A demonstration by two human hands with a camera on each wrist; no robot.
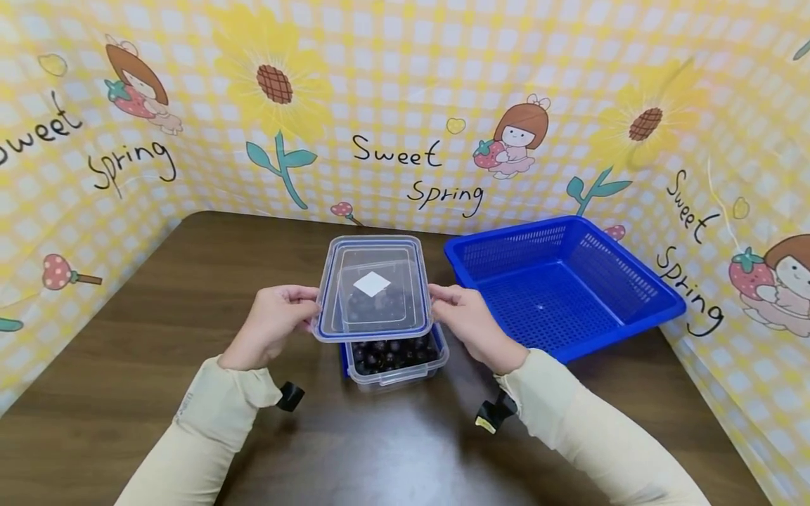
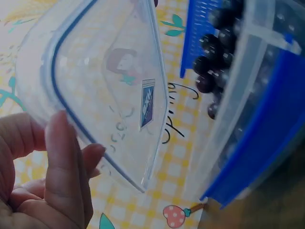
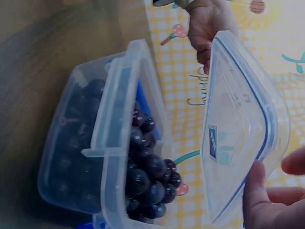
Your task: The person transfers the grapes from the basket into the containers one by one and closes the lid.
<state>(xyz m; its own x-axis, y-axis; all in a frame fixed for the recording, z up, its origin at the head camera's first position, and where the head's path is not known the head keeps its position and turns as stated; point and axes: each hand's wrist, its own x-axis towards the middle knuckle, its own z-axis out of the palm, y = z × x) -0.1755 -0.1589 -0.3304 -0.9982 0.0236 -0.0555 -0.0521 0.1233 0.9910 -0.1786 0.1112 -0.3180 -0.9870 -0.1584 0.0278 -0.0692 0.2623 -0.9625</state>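
Observation:
A clear plastic lid [image 1: 373, 327] with a blue seal and a white diamond label [image 1: 372, 284] is held level above the food container. My left hand [image 1: 268, 325] pinches its left edge between thumb and fingers. On the opposite edge, my right hand [image 1: 474, 325] grips it the same way. Below, the clear food container [image 1: 397, 379] is full of dark grapes [image 1: 389, 355], heaped above the rim in the right wrist view. A blue side flap [image 2: 259, 129] hangs down along the container's wall. The lid hides the container's far half in the head view.
To the right stands a blue plastic basket [image 1: 550, 309] with slotted sides and a perforated bottom, close to the container. A yellow checked cloth [image 1: 392, 84] with printed flowers and lettering surrounds the brown table [image 1: 253, 246] at the back and sides.

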